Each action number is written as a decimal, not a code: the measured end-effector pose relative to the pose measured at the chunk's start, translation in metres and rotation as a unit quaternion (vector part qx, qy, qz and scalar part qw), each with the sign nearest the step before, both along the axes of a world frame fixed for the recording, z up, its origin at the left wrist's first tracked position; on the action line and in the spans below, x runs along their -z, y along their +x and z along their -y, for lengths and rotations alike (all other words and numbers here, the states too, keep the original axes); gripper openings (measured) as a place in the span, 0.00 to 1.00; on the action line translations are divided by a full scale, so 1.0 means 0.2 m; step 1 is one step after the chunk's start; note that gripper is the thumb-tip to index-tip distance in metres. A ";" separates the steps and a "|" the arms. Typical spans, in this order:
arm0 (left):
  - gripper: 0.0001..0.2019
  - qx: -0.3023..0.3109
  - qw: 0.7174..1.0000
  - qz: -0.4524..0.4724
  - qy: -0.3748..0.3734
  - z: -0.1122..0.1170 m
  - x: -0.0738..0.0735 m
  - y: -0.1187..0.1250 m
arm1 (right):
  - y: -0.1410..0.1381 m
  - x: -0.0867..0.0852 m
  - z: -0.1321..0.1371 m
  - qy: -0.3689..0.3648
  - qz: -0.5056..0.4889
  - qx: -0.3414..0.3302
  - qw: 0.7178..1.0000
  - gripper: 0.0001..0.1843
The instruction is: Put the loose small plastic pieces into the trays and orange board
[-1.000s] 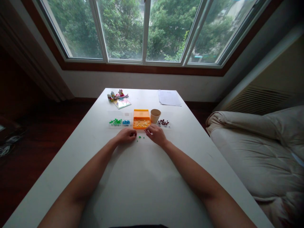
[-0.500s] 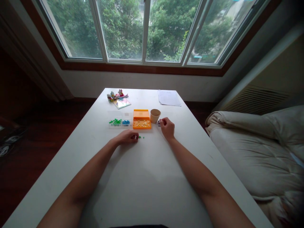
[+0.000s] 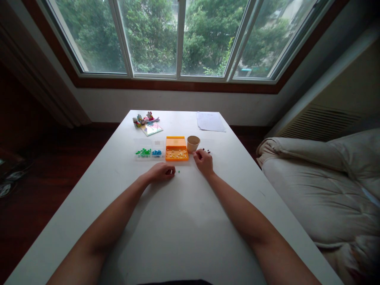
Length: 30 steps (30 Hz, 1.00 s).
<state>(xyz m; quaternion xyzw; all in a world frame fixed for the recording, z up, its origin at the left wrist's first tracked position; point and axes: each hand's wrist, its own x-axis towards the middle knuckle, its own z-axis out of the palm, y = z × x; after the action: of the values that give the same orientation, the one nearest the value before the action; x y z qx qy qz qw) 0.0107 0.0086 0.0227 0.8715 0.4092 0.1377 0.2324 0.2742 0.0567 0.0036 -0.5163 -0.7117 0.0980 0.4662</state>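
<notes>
My left hand (image 3: 161,172) rests on the white table (image 3: 184,221) with its fingers curled and pinched together; what they hold is too small to name. A tiny green piece (image 3: 178,171) lies just right of it. My right hand (image 3: 203,162) lies curled beside the orange tray (image 3: 176,153) of small pale pieces, below the paper cup (image 3: 193,144). Dark red pieces (image 3: 207,151) lie just beyond its knuckles. Whether this hand holds anything is hidden.
A clear tray holds green pieces (image 3: 143,152) and blue pieces (image 3: 156,152) left of the orange tray. Small toy figures and a picture card (image 3: 147,122) sit at the far left, a paper sheet (image 3: 210,121) at the far right. A cushioned seat (image 3: 320,186) stands to the right.
My right hand went from the green pieces out to the dark red pile, then drew back toward the orange tray. The left hand shifted slightly right, and fewer green pieces lie loose.
</notes>
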 end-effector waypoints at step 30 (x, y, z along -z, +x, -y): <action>0.10 -0.281 0.941 0.132 0.133 -0.13 0.00 0.02 | -0.03 0.01 0.03 0.029 0.064 -0.099 0.993 0.11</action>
<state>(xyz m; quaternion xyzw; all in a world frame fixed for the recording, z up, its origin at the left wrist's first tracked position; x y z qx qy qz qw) 0.0143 0.0342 0.0222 0.7179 0.5814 0.3645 0.1177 0.2674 0.0505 0.0018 -0.4351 -0.7900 0.0897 0.4225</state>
